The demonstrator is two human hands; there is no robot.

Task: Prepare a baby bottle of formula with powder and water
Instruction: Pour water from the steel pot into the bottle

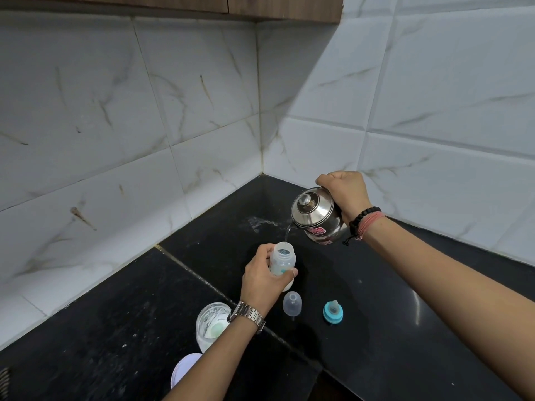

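Water stream (pixel 286 237): thin, falling from tilted steel kettle (pixel 317 219) into open baby bottle (pixel 283 261).

Right hand (pixel 346 195): fingers curled round the kettle's handle.

Left hand (pixel 265 277): fingers and thumb wrapped round the bottle, held just above the black surface (pixel 405 328).

Clear cap (pixel 292 303), teal-ringed nipple (pixel 333 311): set aside on the surface, near the bottle.

Open powder jar (pixel 212 324) and its lid (pixel 185 369): beside left forearm.

Risks: narrow neck, so a slight wobble likely spills water; a steeper tilt may loosen the kettle lid or overfill.
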